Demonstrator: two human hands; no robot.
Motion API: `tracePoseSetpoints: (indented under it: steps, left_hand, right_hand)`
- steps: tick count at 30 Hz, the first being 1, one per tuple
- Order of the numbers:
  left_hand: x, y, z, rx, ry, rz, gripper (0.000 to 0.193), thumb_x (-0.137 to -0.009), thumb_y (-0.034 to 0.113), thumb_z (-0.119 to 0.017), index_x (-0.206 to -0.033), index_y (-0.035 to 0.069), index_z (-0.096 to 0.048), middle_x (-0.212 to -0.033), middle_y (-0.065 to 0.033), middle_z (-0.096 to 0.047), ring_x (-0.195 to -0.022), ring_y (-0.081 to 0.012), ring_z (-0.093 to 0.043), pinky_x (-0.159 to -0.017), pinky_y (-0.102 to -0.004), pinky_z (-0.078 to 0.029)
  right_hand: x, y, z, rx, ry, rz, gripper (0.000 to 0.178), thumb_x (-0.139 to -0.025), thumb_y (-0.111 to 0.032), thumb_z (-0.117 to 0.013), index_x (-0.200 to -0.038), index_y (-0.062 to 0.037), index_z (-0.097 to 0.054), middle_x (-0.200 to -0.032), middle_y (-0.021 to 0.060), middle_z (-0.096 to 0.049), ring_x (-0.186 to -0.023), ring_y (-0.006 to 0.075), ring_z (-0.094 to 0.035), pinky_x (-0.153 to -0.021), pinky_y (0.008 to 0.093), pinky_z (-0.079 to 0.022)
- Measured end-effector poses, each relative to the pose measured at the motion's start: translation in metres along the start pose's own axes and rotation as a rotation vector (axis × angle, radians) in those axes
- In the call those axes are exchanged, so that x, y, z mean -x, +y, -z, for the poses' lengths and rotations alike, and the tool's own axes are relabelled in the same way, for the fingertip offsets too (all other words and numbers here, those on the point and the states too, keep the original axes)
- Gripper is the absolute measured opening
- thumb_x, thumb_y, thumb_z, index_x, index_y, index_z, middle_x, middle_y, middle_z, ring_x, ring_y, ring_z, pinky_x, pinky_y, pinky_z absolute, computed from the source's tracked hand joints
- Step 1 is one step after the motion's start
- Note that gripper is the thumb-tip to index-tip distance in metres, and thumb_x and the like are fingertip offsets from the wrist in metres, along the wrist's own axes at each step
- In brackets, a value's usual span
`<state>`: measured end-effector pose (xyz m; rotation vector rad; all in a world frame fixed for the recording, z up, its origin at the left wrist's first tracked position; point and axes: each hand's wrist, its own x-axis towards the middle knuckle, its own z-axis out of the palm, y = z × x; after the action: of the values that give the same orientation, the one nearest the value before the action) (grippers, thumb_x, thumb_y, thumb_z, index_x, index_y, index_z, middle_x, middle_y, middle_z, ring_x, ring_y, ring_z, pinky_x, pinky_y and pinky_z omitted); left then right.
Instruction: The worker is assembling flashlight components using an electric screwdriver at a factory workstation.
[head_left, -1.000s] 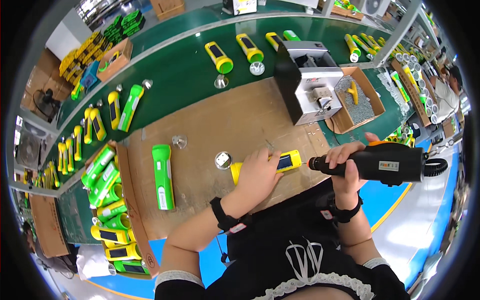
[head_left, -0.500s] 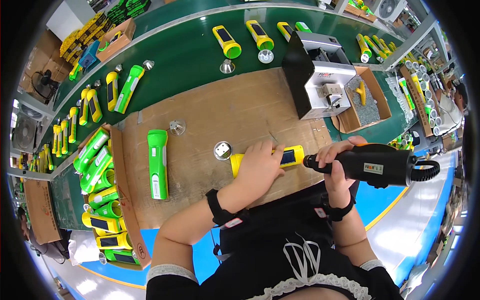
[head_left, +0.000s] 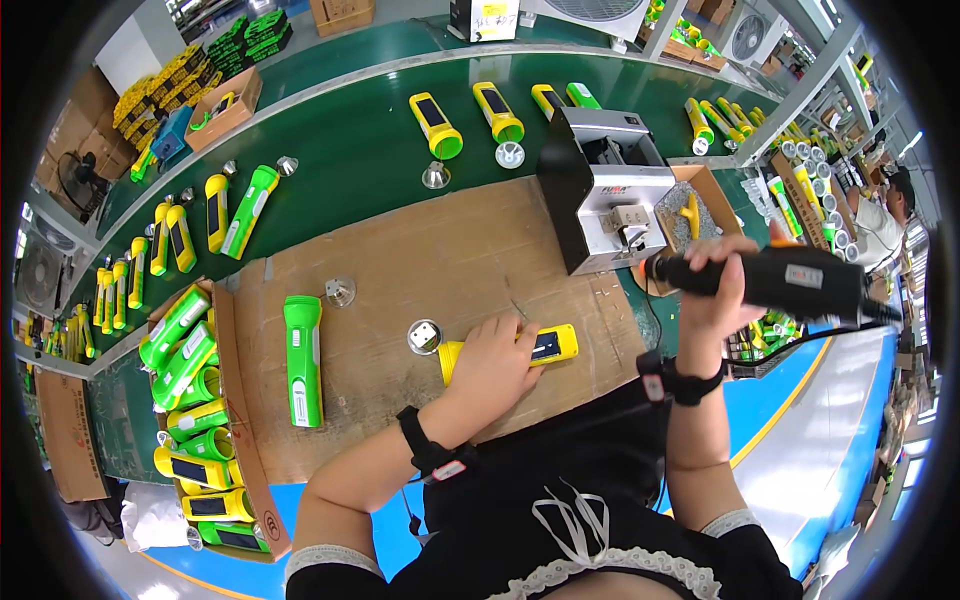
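Observation:
On the cardboard sheet (head_left: 390,260) lies a yellow flashlight body (head_left: 556,346) with a dark solar panel. My left hand (head_left: 490,365) is closed over its middle. Beside its wide end is a round reflector (head_left: 424,337) with a white square part. My right hand (head_left: 718,290) grips a black electric screwdriver (head_left: 800,280), raised with its tip close to the front of a black and silver machine (head_left: 620,205). Farther left are a green flashlight (head_left: 303,360) lying lengthwise and a loose clear reflector (head_left: 340,291).
A box of small grey metal parts (head_left: 712,205) holding a yellow piece sits right of the machine. At left, a cardboard box (head_left: 245,440) is packed with green and yellow flashlights. More flashlights stand along the green bench (head_left: 350,130). Another person (head_left: 885,225) is at far right.
My right hand has lifted the electric screwdriver off the flashlight's narrow end and up toward the machine. My left hand stays on the flashlight. The whole view has shifted slightly.

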<state>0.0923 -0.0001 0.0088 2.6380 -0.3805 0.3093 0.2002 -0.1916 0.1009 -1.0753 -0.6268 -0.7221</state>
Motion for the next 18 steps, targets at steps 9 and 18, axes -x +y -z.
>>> tracePoseSetpoints:
  steps: [9, 18]
  left_hand:
    - [0.002, 0.004, -0.006, -0.078, 0.031, 0.008, 0.047, -0.066, 0.029, -0.074, -0.102, 0.003, -0.059, -0.092, -0.0106, -0.053, -0.085, -0.0263, -0.055, -0.073, -0.0367, -0.046]
    - [0.009, 0.013, -0.010, -0.079, 0.035, 0.020, 0.046, -0.067, 0.029, -0.074, -0.101, 0.001, -0.059, -0.091, -0.0107, -0.053, -0.079, -0.0259, -0.056, -0.069, -0.0366, -0.046]
  right_hand:
    - [-0.037, 0.043, 0.005, 0.156, -0.071, -0.086, 0.051, -0.082, 0.000, -0.055, -0.129, 0.0057, -0.034, -0.065, 0.0082, -0.058, -0.057, 0.0157, -0.057, -0.058, 0.0286, -0.048]
    - [-0.022, 0.008, 0.002, -0.077, -0.189, -0.439, 0.053, -0.079, -0.006, -0.057, -0.126, 0.0020, -0.033, -0.060, 0.0067, -0.048, -0.049, 0.0173, -0.050, -0.049, 0.0316, -0.045]
